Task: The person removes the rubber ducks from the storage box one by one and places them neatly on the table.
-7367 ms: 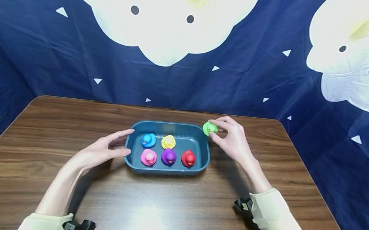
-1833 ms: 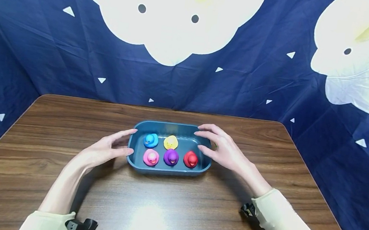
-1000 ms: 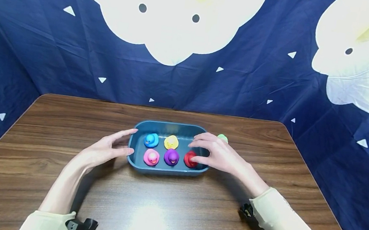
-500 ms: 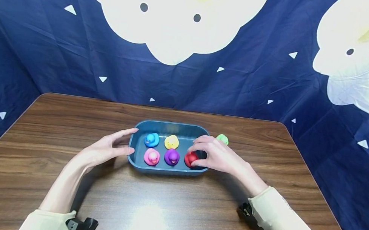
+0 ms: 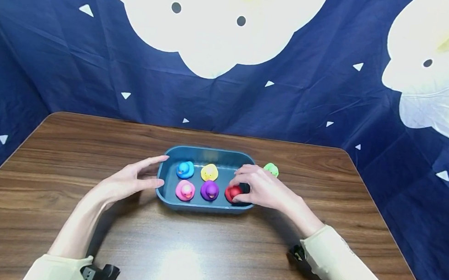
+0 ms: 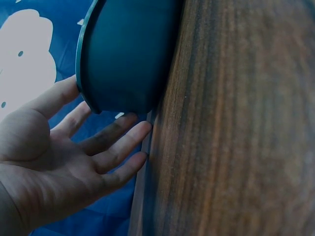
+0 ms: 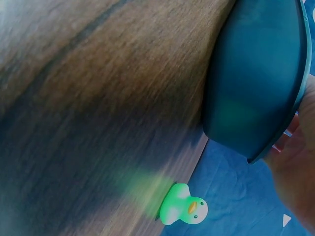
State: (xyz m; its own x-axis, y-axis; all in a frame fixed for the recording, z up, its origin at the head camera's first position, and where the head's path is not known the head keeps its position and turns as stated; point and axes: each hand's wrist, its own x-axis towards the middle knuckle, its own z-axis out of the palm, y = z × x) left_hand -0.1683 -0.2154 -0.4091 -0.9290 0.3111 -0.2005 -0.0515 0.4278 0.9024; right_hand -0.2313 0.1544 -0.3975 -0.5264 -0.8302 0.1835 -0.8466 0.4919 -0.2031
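Note:
A dark teal plastic box (image 5: 204, 208) holds several small rubber ducks: a blue duck (image 5: 185, 170), a yellow duck (image 5: 209, 172), a pink duck (image 5: 185, 191), a purple duck (image 5: 210, 190) and a red duck (image 5: 233, 193). My right hand (image 5: 262, 188) reaches over the box's right end and pinches the red duck between thumb and fingers; in the right wrist view the box wall hides the fingertips. My left hand (image 5: 130, 182) rests against the box's left end, its fingers spread and fairly straight, thumb at the rim in the left wrist view.
On the wooden table (image 5: 145, 251), just right of the box behind my right hand, sits a green duck (image 5: 271, 169), also visible in the right wrist view. A dark blue cloth backdrop (image 5: 90, 74) with white clouds rises behind the table's far edge.
My right hand set the green duck on the table right of the box, then moved left into the box and took hold of the red duck. The left hand stayed at the box.

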